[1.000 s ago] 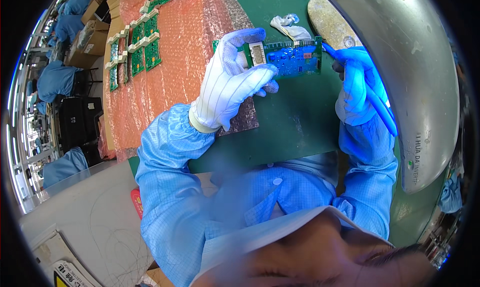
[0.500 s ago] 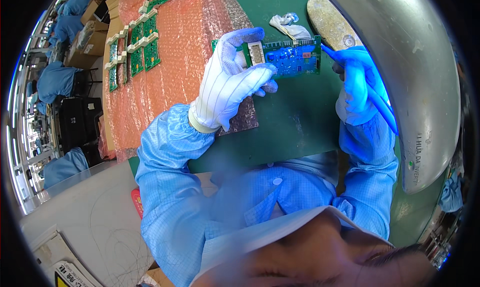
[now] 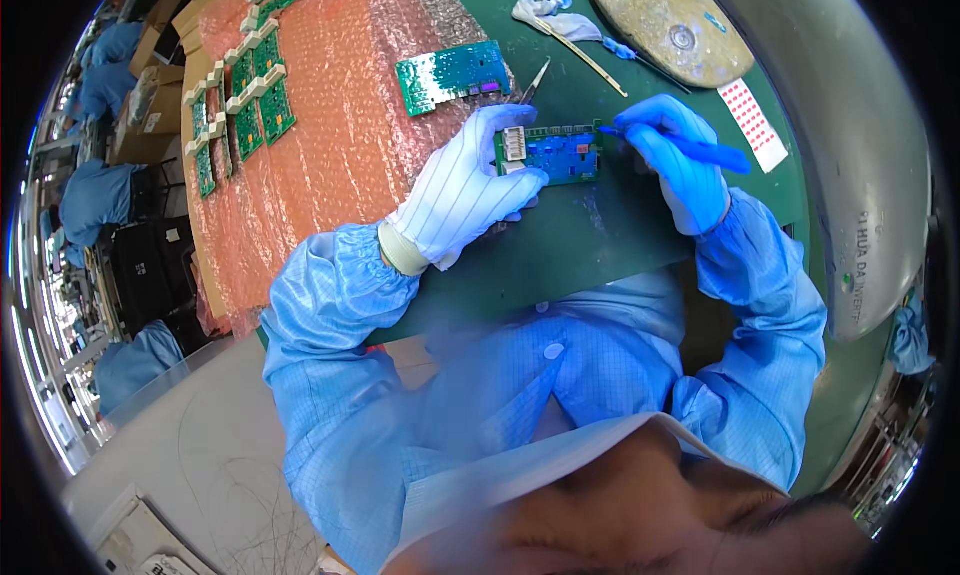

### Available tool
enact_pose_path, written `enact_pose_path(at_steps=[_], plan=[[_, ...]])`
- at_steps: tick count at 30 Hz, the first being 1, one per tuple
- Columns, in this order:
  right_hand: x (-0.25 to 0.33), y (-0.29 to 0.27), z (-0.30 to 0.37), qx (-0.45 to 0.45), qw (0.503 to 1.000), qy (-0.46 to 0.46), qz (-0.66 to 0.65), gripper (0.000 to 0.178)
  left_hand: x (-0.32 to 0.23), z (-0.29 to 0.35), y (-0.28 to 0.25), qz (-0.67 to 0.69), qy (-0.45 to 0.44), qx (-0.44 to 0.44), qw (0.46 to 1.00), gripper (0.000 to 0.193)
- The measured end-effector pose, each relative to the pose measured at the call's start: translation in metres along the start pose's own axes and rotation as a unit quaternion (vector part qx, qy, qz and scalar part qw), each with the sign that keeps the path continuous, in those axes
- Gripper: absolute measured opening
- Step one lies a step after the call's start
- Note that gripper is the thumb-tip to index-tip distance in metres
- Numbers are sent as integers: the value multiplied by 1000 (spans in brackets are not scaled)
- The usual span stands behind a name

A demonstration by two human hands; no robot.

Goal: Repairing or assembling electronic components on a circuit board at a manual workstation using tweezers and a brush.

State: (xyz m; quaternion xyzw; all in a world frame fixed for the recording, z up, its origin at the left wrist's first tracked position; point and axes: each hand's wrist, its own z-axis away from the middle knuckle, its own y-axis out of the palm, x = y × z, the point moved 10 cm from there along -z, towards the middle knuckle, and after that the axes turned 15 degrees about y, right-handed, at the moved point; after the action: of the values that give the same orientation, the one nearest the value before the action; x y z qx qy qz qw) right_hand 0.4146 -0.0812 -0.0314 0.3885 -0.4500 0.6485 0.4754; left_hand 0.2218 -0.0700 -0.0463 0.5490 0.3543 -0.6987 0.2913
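My left hand (image 3: 460, 190), in a white striped glove, grips a green circuit board (image 3: 560, 163) by its left end, with the thumb over its face and the fingers behind. The board has a white connector at that end and a small reddish label near its right side. In my gloved right hand (image 3: 682, 170) is a blue pen (image 3: 715, 155), pinched between thumb and fingers. Its tip points left, close to the board's upper right corner; whether it touches I cannot tell. A second circuit board (image 3: 455, 77) lies flat beyond my left hand.
Pink bubble wrap (image 3: 330, 175) on the left carries several boards (image 3: 262, 90). Tweezers (image 3: 538, 80), a white cloth (image 3: 560, 23), a thin stick (image 3: 590, 63) and a blue-handled tool (image 3: 645, 63) lie ahead. Beyond are an oval base (image 3: 670, 25), a red-dotted label sheet (image 3: 755, 130) and a large grey lamp (image 3: 850, 175).
The held board has moved down and nearer my body. My right hand has turned, so the pen now lies almost level. More of the bench ahead shows, including the second board and tweezers.
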Motion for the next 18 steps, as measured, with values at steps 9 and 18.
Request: enact_pose_path(at_steps=[9,18], plan=[[-10,-8,-4,-21,999,2,-32,21,2,0,-3,-13,1,-28,1000,57],[1,-3,-2,-16,999,-26,21,24,4,1,-3,-18,-28,-15,999,56]])
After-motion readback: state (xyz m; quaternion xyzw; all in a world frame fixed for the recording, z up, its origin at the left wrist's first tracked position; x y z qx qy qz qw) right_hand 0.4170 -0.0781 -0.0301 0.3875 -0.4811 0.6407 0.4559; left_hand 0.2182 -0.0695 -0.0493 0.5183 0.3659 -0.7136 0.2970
